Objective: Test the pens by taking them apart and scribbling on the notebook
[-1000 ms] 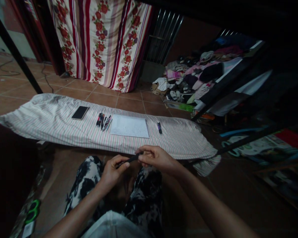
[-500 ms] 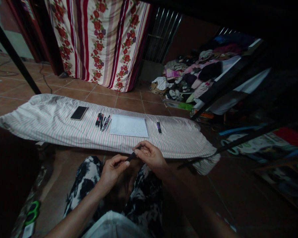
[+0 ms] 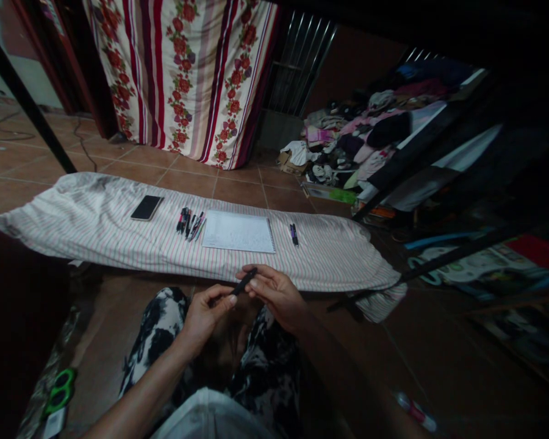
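Note:
Between thumb and fingers, my left hand (image 3: 207,312) grips a dark pen (image 3: 244,281) by its lower end, above my lap. The pen tilts up to the right. My right hand (image 3: 277,296) is at its upper end, with fingers extended behind it and the thumb apart from them; whether they touch the pen is hard to see. Beyond both hands, a spiral notebook (image 3: 238,231) with faint writing lies on a cloth-covered table (image 3: 155,250). A cluster of pens (image 3: 190,224) is left of the notebook, and two pens (image 3: 293,235) are to its right.
A phone (image 3: 147,208) rests on the table's left part. Dark metal bars (image 3: 27,97) slant past both table ends. Green-handled scissors (image 3: 60,390) are at lower left, and a small bottle-like item (image 3: 416,411) is on the floor at lower right. Piled clothes (image 3: 348,134) fill the back right.
My right thumb and fingers have loosened from the pen's upper end, so more of the pen shows. My left hand keeps its grip in nearly the same place.

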`<move>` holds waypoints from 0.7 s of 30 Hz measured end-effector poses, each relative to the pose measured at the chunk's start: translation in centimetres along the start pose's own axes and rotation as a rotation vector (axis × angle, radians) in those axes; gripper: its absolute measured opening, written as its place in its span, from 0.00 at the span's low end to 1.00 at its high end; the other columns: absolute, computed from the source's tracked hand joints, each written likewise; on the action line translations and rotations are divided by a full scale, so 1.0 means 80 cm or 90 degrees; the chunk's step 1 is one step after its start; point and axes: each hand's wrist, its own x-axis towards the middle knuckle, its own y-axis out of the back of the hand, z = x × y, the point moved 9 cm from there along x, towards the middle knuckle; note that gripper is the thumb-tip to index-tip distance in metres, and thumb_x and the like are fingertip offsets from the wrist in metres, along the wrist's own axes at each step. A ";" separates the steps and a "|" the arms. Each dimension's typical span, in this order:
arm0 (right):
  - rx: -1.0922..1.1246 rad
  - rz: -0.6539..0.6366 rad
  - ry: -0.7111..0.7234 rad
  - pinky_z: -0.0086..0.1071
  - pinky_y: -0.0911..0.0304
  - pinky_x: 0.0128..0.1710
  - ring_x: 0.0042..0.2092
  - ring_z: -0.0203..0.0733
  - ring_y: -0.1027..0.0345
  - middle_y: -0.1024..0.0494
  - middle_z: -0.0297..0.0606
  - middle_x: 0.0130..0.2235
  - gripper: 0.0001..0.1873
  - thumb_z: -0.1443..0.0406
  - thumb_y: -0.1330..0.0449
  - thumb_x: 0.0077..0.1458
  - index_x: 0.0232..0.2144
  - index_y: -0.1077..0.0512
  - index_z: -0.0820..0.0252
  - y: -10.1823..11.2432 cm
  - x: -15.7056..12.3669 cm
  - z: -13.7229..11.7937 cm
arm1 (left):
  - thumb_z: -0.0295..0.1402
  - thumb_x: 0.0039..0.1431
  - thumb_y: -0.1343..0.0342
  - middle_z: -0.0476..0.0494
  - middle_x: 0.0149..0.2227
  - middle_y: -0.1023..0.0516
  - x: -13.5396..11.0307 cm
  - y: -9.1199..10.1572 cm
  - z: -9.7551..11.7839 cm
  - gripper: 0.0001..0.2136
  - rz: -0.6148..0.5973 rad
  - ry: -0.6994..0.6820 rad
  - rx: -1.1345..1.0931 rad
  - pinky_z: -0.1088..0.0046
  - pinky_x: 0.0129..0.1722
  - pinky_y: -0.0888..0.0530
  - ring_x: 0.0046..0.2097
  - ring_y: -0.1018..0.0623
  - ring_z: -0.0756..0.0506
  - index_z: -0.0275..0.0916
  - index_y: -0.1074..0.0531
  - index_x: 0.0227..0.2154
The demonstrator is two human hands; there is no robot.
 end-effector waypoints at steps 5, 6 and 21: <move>-0.052 -0.001 0.021 0.25 0.37 0.26 0.32 0.34 0.29 0.24 0.41 0.39 0.14 0.62 0.38 0.46 0.37 0.29 0.61 0.006 -0.001 0.000 | 0.36 0.45 0.40 0.48 0.27 0.24 0.000 0.001 -0.002 0.09 0.005 0.001 0.002 0.75 0.33 0.32 0.31 0.28 0.48 0.36 0.24 0.28; -0.068 0.008 0.028 0.24 0.38 0.23 0.30 0.34 0.29 0.24 0.40 0.36 0.14 0.62 0.37 0.45 0.35 0.29 0.62 0.009 0.001 0.000 | 0.36 0.45 0.40 0.48 0.27 0.24 -0.001 0.000 -0.001 0.09 0.003 -0.001 0.005 0.75 0.33 0.32 0.31 0.28 0.48 0.36 0.24 0.28; -0.075 -0.007 0.049 0.26 0.40 0.27 0.26 0.29 0.36 0.26 0.34 0.30 0.17 0.61 0.38 0.46 0.40 0.29 0.60 -0.002 -0.003 -0.002 | 0.35 0.45 0.40 0.47 0.28 0.23 -0.002 -0.006 0.005 0.09 -0.021 0.014 -0.044 0.74 0.34 0.32 0.32 0.27 0.48 0.35 0.24 0.29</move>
